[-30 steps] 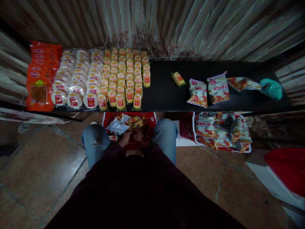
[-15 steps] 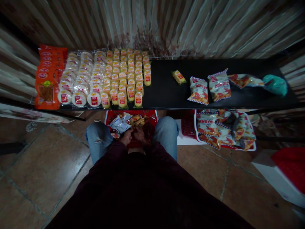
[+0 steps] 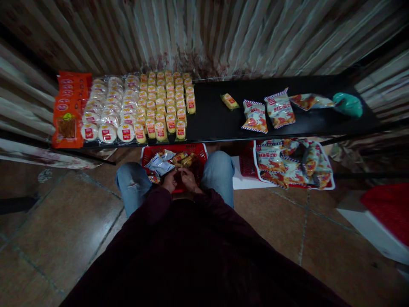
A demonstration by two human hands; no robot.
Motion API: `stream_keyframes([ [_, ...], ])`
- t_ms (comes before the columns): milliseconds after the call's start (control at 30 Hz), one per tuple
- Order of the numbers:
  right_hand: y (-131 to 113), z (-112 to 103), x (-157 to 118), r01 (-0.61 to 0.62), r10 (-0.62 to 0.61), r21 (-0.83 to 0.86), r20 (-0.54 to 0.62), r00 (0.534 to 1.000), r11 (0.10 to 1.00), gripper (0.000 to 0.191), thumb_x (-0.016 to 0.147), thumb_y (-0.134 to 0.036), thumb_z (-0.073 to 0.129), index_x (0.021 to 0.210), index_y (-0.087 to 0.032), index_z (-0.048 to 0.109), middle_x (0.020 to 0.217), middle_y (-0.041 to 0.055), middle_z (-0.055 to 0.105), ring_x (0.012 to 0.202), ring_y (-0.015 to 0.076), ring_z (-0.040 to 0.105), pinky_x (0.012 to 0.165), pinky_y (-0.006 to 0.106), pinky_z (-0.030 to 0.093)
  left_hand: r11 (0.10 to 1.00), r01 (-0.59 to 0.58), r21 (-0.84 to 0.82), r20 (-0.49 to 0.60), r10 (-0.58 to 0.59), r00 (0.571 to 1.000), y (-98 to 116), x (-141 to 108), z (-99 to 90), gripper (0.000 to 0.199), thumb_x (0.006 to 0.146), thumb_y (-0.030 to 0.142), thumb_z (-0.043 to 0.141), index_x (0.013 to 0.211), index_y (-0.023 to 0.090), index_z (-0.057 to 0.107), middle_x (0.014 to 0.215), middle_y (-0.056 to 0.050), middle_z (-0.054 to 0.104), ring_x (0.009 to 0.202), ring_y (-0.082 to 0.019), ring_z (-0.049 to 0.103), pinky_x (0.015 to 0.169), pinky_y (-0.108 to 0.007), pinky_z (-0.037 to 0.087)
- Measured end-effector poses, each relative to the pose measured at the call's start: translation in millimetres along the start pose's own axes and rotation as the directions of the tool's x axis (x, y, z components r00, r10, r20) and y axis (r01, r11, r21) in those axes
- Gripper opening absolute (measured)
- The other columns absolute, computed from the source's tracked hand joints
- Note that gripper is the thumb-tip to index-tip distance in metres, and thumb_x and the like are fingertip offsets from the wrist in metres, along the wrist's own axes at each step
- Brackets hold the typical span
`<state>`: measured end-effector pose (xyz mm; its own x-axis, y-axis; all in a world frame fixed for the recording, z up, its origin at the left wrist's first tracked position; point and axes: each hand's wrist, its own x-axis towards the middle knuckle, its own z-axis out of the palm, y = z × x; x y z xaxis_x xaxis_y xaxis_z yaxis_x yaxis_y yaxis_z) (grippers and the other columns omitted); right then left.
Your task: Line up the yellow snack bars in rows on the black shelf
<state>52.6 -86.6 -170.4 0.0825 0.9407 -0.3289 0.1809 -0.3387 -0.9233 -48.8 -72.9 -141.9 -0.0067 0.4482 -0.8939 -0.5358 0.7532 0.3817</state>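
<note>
Between my knees sits a red basket (image 3: 200, 150) with white and yellow snack packets in it. My left hand (image 3: 170, 181) is closed over the basket's near part, beside a white packet (image 3: 161, 164). Close to its right, my right hand (image 3: 188, 179) has its fingers pinched together, the fingertips of both hands nearly meeting. Anything between the fingers is too small and dark to make out. Yellow packets (image 3: 188, 160) lie just beyond my right hand.
A black shelf (image 3: 211, 123) spans the front, bearing rows of yellow cakes (image 3: 160, 131), round white cakes (image 3: 107, 133), orange packs (image 3: 67, 128) and loose snack bags (image 3: 280, 110). Below right stands another basket (image 3: 332, 183) full of bags. A red item (image 3: 388, 209) lies far right.
My hands have risen slightly and drawn closer together at the fingertips. The view has shifted, so the shelf's right part appears farther left.
</note>
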Motion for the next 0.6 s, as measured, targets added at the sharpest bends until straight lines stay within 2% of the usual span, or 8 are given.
stream_keyframes([
  [133,-0.1,-1.8,-2.3,0.013,-0.005,0.068,-0.119,0.993,0.998,0.021,0.079,-0.027,0.051,0.09,-0.022,0.067,0.101,0.0043,0.07,0.101,0.02,0.062,0.101,0.039,0.043,0.999,0.033,0.034,-0.073,-0.031,0.997,2.3,-13.0,2.0,0.006,0.079,0.021,0.063,0.08,0.017,0.059,0.064,0.001,0.058,0.058,-0.01,0.055,0.059,-0.021,0.042],
  [233,-0.8,-2.9,0.1,0.027,0.004,0.119,-0.247,0.969,0.993,0.024,0.076,-0.026,0.051,0.094,-0.02,0.066,0.105,0.0062,0.067,0.102,0.0199,0.06,0.102,0.039,0.042,0.997,0.06,0.045,-0.086,-0.056,0.995,4.9,-23.4,6.7,0.004,0.08,0.019,0.062,0.08,0.017,0.059,0.069,-0.001,0.059,0.064,-0.012,0.057,0.067,-0.023,0.044],
  [300,-1.1,-4.3,2.0,0.018,0.024,0.144,-0.285,0.958,0.989,0.028,0.076,-0.028,0.05,0.099,-0.019,0.064,0.106,0.0073,0.067,0.1,0.0195,0.061,0.1,0.038,0.044,0.996,0.075,0.044,-0.08,-0.072,0.994,6.8,-30.9,9.9,0.004,0.081,0.02,0.061,0.082,0.017,0.059,0.073,-0.003,0.059,0.071,-0.014,0.059,0.073,-0.025,0.046],
  [400,-2.9,-7.8,4.1,-0.015,0.077,0.203,-0.298,0.951,0.979,0.031,0.077,-0.033,0.049,0.101,-0.018,0.061,0.105,0.0074,0.067,0.098,0.0182,0.061,0.095,0.035,0.046,0.997,0.073,0.028,-0.053,-0.071,0.996,10.0,-42.6,13.2,0.005,0.084,0.021,0.056,0.083,0.017,0.059,0.076,-0.004,0.059,0.076,-0.015,0.06,0.078,-0.026,0.048],
  [467,-6.6,-11.1,4.4,-0.055,0.141,0.289,-0.286,0.948,0.956,0.031,0.076,-0.034,0.051,0.101,-0.019,0.061,0.105,0.0068,0.068,0.098,0.018,0.061,0.094,0.034,0.046,0.998,0.065,0.01,0.007,-0.065,0.998,12.3,-50.5,14.3,0.009,0.086,0.021,0.052,0.083,0.017,0.059,0.075,-0.005,0.06,0.075,-0.015,0.061,0.076,-0.026,0.05],
  [600,-20.5,-17.3,2.0,-0.109,0.182,0.372,-0.167,0.969,0.922,0.031,0.073,-0.039,0.057,0.098,-0.02,0.063,0.103,0.0045,0.07,0.1,0.0182,0.061,0.09,0.032,0.046,0.996,0.086,-0.028,0.135,-0.082,0.987,17.5,-64.0,14.1,0.016,0.088,0.023,0.047,0.085,0.014,0.06,0.069,-0.007,0.061,0.067,-0.016,0.062,0.065,-0.026,0.052],
])
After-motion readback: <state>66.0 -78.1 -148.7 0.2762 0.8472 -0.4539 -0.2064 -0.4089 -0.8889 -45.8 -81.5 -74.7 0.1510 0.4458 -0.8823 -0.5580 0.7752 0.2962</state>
